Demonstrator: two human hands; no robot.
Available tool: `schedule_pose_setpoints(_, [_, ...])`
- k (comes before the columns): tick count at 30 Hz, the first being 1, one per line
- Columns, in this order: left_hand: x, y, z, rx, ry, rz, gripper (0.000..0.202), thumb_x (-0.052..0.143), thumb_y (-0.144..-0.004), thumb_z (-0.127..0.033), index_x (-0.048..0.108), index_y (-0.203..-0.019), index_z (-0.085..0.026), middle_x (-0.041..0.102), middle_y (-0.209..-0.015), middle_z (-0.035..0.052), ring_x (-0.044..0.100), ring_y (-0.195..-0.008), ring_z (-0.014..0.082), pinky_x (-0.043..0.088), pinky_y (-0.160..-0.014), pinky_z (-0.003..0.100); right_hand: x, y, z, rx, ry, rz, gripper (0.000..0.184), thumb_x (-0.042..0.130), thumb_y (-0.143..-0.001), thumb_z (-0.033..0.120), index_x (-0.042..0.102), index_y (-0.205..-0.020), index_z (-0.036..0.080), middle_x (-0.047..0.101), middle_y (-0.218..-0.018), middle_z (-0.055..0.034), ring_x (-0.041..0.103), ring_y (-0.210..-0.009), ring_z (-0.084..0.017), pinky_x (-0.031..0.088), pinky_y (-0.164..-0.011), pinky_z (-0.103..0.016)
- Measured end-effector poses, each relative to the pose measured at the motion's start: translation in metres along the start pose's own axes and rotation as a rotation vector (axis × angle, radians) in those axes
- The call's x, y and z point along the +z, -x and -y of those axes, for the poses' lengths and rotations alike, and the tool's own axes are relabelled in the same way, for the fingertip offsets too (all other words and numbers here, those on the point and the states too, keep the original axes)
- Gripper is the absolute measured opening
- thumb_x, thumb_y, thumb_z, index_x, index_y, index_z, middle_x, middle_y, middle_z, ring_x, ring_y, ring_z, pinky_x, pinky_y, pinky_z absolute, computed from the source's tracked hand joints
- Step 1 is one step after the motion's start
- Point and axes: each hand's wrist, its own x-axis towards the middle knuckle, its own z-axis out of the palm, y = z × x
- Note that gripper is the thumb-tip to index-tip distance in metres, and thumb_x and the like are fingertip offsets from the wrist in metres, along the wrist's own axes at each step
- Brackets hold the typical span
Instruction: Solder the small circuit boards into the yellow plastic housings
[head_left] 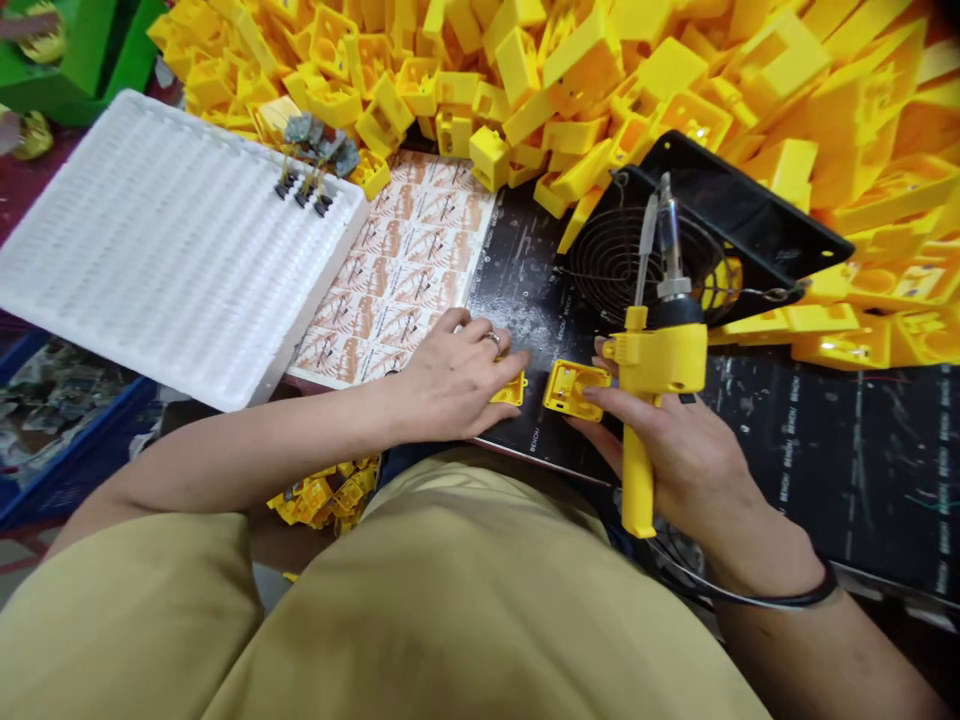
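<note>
My right hand [679,450] is closed around a yellow soldering gun [660,350], whose metal tip points up toward a black fan [697,235]. Its fingertips also touch a small yellow plastic housing [574,387] lying on the black mat [825,430]. My left hand [454,375] rests palm down on the mat, fingers curled over another small yellow housing [512,390] that is mostly hidden. A ring sits on one finger.
A big heap of yellow plastic housings [600,70] fills the back. A white foam tray [165,250] at the left holds a few small black components [304,190]. A printed cardboard sheet [405,265] lies beside it. A blue crate [60,440] stands lower left.
</note>
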Motion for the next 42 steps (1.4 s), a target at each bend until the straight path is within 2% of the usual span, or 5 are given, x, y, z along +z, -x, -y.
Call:
schedule_pose_setpoints(12, [0.023, 0.028, 0.022, 0.034, 0.024, -0.063, 0.060, 0.053, -0.093, -0.048, 0.049, -0.133, -0.003, 0.064, -0.118, 0.0183, 0.058, -0.103, 0.0269, 0.049, -0.084, 0.037, 0.043, -0.027, 0.011, -0.060, -0.151, -0.022, 0.039, 0.063, -0.090, 0.036, 0.050, -0.124, 0.021, 0.065, -0.100, -0.0077, 0.064, -0.092, -0.025, 0.050, -0.092, -0.047])
schedule_pose_setpoints(23, [-0.003, 0.050, 0.049, 0.195, -0.084, -0.052, 0.058, 0.052, -0.094, -0.044, 0.050, -0.133, -0.001, 0.066, -0.111, 0.0180, 0.062, -0.094, 0.0243, 0.050, -0.074, 0.036, 0.058, -0.054, 0.033, -0.061, -0.222, -0.040, 0.035, 0.062, -0.090, 0.026, 0.051, -0.123, 0.021, 0.064, -0.106, -0.0103, 0.064, -0.098, -0.025, 0.057, -0.075, -0.037])
schedule_pose_setpoints(29, [-0.004, 0.038, 0.062, -0.080, 0.004, -0.036, 0.078, 0.040, -0.086, -0.073, 0.054, -0.132, -0.012, 0.067, -0.112, 0.0157, 0.061, -0.099, 0.0284, 0.047, -0.082, 0.042, 0.061, -0.053, 0.031, -0.055, -0.202, -0.014, 0.039, 0.059, -0.091, 0.037, 0.051, -0.125, 0.019, 0.065, -0.102, -0.0107, 0.065, -0.086, -0.024, 0.058, -0.071, -0.037])
schedule_pose_setpoints(36, [-0.038, -0.013, 0.181, -0.698, -0.243, -0.089, 0.050, 0.053, -0.086, -0.041, 0.056, -0.129, -0.015, 0.055, -0.132, 0.0202, 0.050, -0.120, 0.0356, 0.046, -0.087, 0.046, 0.060, -0.058, 0.027, -0.052, -0.156, -0.097, 0.041, 0.065, -0.088, 0.036, 0.051, -0.122, 0.018, 0.066, -0.103, -0.0114, 0.066, -0.087, -0.024, 0.057, -0.070, -0.037])
schedule_pose_setpoints(42, [-0.059, -0.009, 0.218, -0.906, -0.160, 0.000, 0.038, 0.040, -0.089, -0.025, 0.068, -0.113, -0.013, 0.068, -0.113, 0.0170, 0.063, -0.104, 0.0318, 0.048, -0.083, 0.043, 0.060, -0.060, 0.026, -0.023, -0.178, -0.104, 0.035, 0.062, -0.090, 0.035, 0.052, -0.119, 0.018, 0.066, -0.104, -0.0119, 0.067, -0.093, -0.025, 0.058, -0.076, -0.039])
